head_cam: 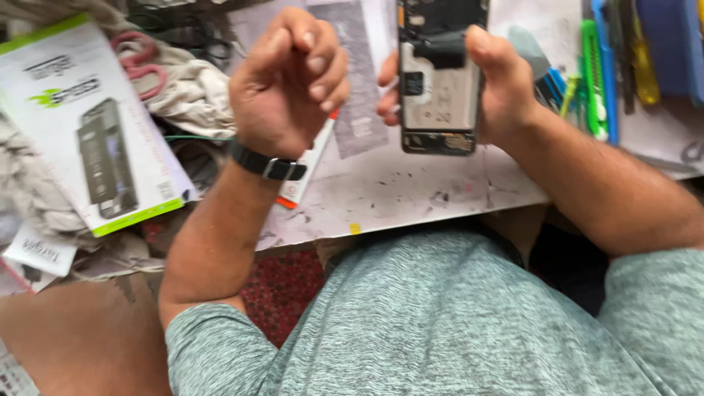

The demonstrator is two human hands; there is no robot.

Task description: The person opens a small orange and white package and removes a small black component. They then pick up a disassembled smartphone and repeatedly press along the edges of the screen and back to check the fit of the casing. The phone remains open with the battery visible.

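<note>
A white, ink-speckled work mat covers the table, its near edge running just above the person's lap, with a stretch of bare mat between the two forearms, a heap of crumpled cloth and a white and green phone-part package crowding the left side, and a row of green, blue and yellow hand tools along the right edge. The right hand is clamped around an opened phone, back cover off, held upright above the mat's far middle. The left hand, with a black wrist strap, is curled in a loose fist just beside the phone, apart from it, and whether it holds anything cannot be told.
</note>
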